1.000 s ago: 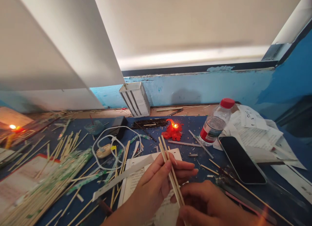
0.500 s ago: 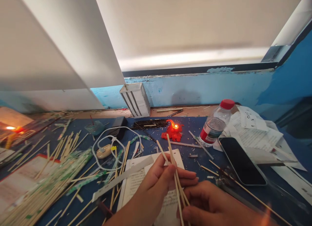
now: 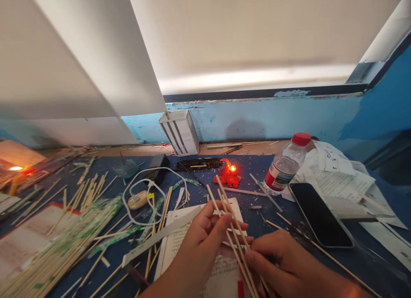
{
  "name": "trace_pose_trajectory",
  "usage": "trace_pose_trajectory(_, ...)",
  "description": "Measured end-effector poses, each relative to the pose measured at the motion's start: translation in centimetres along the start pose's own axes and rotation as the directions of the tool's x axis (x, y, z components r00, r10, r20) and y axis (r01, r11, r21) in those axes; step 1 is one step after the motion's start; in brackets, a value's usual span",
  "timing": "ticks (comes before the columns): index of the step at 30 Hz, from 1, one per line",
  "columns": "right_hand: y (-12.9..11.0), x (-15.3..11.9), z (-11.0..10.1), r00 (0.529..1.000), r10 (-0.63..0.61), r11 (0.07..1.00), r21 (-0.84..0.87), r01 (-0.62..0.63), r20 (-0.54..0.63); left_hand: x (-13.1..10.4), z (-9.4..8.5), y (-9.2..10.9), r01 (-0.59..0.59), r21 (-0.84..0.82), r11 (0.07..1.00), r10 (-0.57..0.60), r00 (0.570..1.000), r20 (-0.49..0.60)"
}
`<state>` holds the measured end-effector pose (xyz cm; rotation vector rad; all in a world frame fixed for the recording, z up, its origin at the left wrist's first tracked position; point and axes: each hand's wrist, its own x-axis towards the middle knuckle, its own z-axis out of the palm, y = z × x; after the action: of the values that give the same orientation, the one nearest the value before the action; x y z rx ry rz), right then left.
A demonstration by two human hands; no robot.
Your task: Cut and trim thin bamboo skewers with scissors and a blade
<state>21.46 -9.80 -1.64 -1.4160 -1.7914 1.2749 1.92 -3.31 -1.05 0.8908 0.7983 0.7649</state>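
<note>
My left hand (image 3: 199,242) is closed around a few thin wooden sticks (image 3: 238,242), with the thumb laid over them near their far ends. Those ends stick up past the fingers and lie slightly apart. My right hand (image 3: 282,261) pinches the same sticks lower down, at the right side. Under both hands lies a printed booklet (image 3: 176,236). Beyond the fingertips stands a red lump (image 3: 227,179) with a small lit flame on it. A long pale strip (image 3: 154,241) lies across the booklet's left part.
At left is a pile of wooden sticks (image 3: 64,242). A white cable (image 3: 124,199) loops near a black box (image 3: 157,167). A water bottle (image 3: 282,169), a phone (image 3: 321,214) and papers (image 3: 343,178) are at right. A striped box (image 3: 180,133) stands behind. Another flame (image 3: 16,168) burns far left.
My right hand has moved slightly up and inward on the sticks. The left fingers have curled in more, and the sticks have turned, their near ends shifting right.
</note>
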Motion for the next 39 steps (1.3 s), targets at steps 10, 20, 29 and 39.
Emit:
trace_pose_trajectory(10, 0.0, 0.8, -1.4, 0.938, -0.26, 0.959, -0.178, 0.222, -0.228, 0.6, -0.4, 0.4, 0.164, -0.122, 0.979, -0.167, 0.986, -0.012)
trace_pose_trajectory(20, 1.3, 0.9, -0.4, 0.853, -0.409, 0.887, -0.361, 0.288, -0.324, -0.1, -0.2, -0.8, 0.148, 0.145, 0.978, -0.176, 0.964, 0.198)
trace_pose_trajectory(29, 0.6, 0.8, -0.3, 0.805, -0.392, 0.917, -0.261, 0.302, -0.446, -0.7, 0.7, -0.5, 0.164, 0.087, 0.983, -0.18, 0.959, 0.219)
trace_pose_trajectory(39, 0.2, -0.2, 0.4, 0.991, -0.133, 0.99, 0.04, 0.133, 0.015, -1.7, -0.4, 0.5, -0.317, -0.158, 0.935, 0.325, 0.945, 0.028)
